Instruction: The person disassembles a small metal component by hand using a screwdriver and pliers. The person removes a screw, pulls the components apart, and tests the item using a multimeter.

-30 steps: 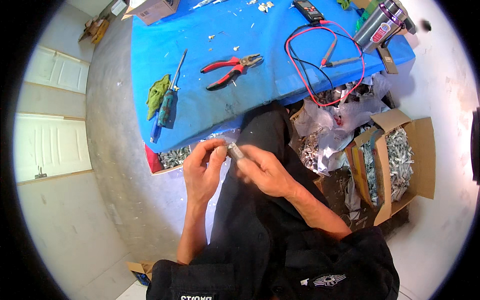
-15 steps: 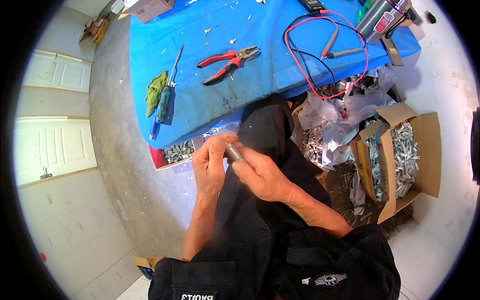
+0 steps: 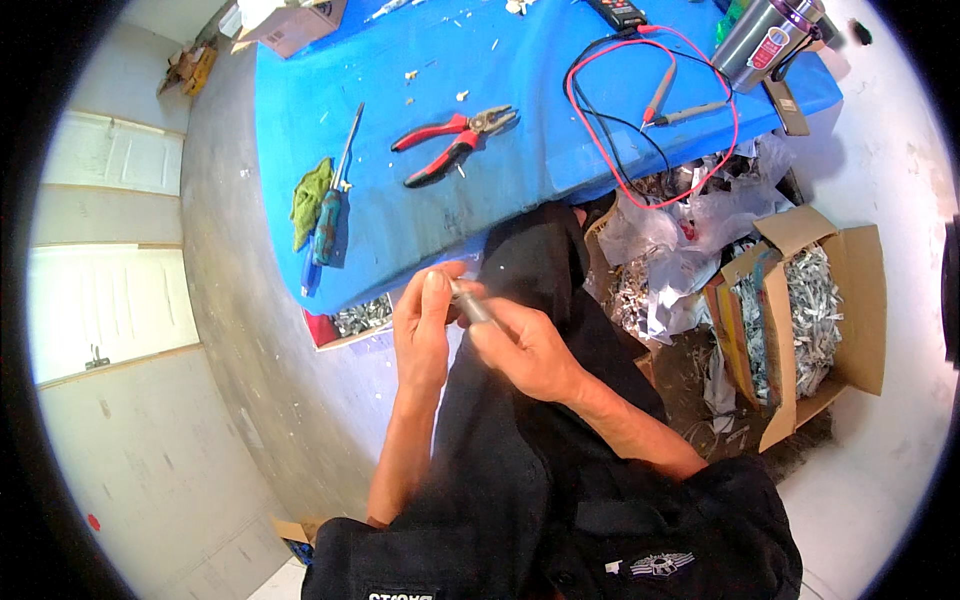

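Concrete floor [image 3: 220, 240] and a white panelled door [image 3: 115, 305] at left; blue-covered counter [image 3: 540, 85] ahead of the seated person. Both hands are off the counter, above the dark-clothed lap, near its front edge.

Workpiece: small grey metal cylinder [image 3: 475, 308], tilted, held between the hands. Right hand [image 3: 525, 352]: closed, thumb and fingers gripping the cylinder's lower end. Left hand [image 3: 424, 325]: thumb and fingers pinched on its upper end; finer detail at the fingertips blurred.

On counter, left: screwdriver [image 3: 327, 222], blue handle, shaft pointing away, just beside a crumpled green cloth [image 3: 306, 205]. Middle: red-and-black combination pliers [image 3: 468, 132], handles spread. Right: multimeter [image 3: 618, 13], its red and black leads looped, probes [image 3: 658, 98] lying near each other; steel flask [image 3: 762, 48] near the corner.

Below, right: open cardboard box [image 3: 862, 310] holding many silvery strips [image 3: 814, 325]. Below, left: shallow box holding small metal pieces [image 3: 362, 318], partly hidden by the counter edge.
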### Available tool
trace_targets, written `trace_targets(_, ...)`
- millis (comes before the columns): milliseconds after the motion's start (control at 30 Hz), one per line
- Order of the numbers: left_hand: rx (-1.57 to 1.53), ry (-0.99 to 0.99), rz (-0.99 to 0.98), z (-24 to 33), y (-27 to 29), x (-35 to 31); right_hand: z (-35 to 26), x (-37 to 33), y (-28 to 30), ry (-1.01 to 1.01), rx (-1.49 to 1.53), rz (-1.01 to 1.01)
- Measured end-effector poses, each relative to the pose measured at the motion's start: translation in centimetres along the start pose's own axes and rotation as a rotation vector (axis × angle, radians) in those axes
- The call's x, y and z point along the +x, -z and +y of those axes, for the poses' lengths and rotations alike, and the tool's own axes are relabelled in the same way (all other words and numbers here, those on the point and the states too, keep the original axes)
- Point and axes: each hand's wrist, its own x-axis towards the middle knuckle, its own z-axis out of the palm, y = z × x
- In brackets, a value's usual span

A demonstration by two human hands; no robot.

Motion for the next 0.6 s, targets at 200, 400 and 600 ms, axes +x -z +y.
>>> trace_targets(200, 0.484, -0.244, 0.107, 1.9, 2.8, 4.5, -1.4, 1.1, 1.7, 0.004, 0.269, 0.126)
trace_targets(400, 0.841, -0.501, 0.165, 4.5, 2.2, 10.4, -0.7, 2.2, 3.0, -0.087, 0.378, 0.197)
trace_targets(600, 1.181, -0.514, 0.309, 6.0, 4.7, 10.9, -0.5, 2.5, 4.4, -0.082, 0.415, 0.203)
